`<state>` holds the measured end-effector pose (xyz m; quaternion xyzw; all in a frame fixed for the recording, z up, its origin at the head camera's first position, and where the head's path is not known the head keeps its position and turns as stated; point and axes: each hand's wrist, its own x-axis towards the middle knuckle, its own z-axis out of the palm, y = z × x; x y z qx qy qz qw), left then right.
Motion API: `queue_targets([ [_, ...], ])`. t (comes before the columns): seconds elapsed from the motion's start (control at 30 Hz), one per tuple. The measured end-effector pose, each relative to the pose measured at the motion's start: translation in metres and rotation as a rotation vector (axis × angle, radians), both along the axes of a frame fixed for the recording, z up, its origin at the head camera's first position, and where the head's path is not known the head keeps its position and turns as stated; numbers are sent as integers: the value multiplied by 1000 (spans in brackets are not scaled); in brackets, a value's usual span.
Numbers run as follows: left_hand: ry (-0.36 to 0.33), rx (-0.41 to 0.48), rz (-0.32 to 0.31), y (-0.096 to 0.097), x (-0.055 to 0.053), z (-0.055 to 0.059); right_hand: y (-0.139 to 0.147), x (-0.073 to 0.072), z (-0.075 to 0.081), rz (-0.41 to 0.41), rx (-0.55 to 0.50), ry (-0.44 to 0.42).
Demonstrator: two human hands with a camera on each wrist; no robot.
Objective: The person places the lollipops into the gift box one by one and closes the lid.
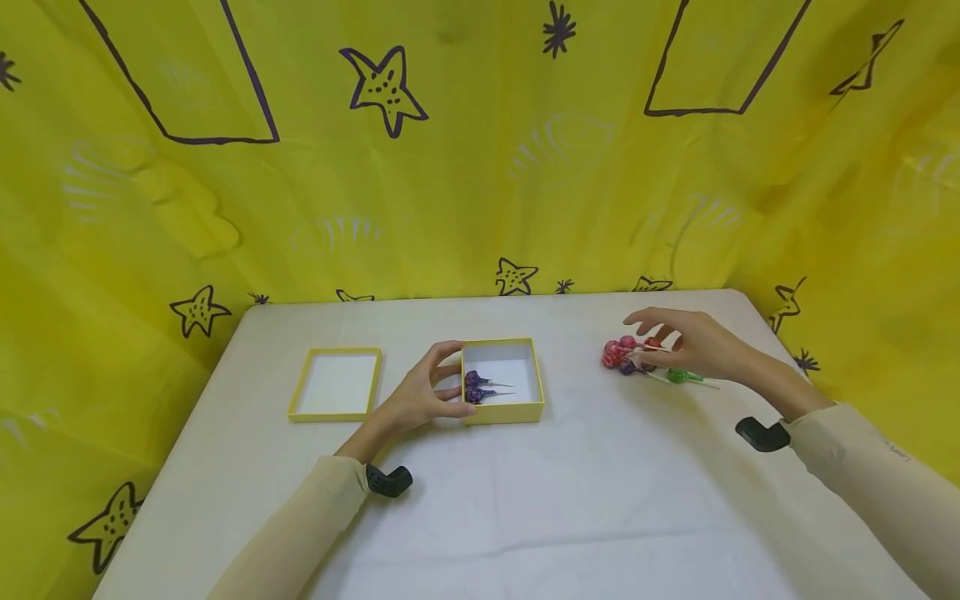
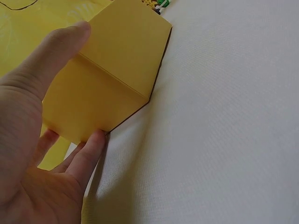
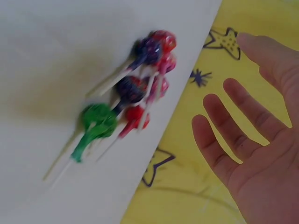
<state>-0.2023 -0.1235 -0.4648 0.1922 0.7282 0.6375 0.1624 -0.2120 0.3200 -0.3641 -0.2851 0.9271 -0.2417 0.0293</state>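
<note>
My left hand (image 1: pixel 420 397) holds the left side of an open yellow box (image 1: pixel 510 413), its thumb at the front corner and its fingers along the left wall. Inside the box lie two purple-wrapped lollipops (image 1: pixel 480 395), sticks pointing right. Over at the right, my right hand (image 1: pixel 703 343) hovers with spread, slightly bent fingers above a pile of lollipops. A green lollipop (image 3: pixel 98 120), a purple lollipop (image 3: pixel 148 50) and a red lollipop (image 3: pixel 136 117) show in the right wrist view, apart from the hand. Pink ones are partly covered there.
A yellow-rimmed lid (image 1: pixel 336 383), white inside, lies left of the box. White cloth (image 1: pixel 570 500) covers the table. Behind and at both sides hangs a yellow curtain (image 1: pixel 465 183) with starfish drawings.
</note>
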Motion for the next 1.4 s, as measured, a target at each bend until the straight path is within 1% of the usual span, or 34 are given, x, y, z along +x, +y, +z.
queue_targets([
  [0.13, 5, 4, -4, 1, 0, 2, 19, 3, -8, -8, -4, 46],
  [0.2, 7, 6, -8, 1, 0, 3, 27, 5, -12, -17, -7, 51],
  [0.4, 6, 7, -11, 1, -1, 3, 43, 9, -23, -71, 17, 0],
  [0.6, -4, -6, 4, 0, -2, 2, 52, 11, -36, -80, 62, -21],
  [0.8, 2, -3, -5, 0, -2, 2, 59, 12, -44, -71, 91, -30],
  [1.0, 5, -22, -2, -1, -1, 3, 60, 11, -50, -54, 96, -37],
  [1.4, 13, -15, -12, 0, 0, 2, 60, 12, -56, -126, 109, -106],
])
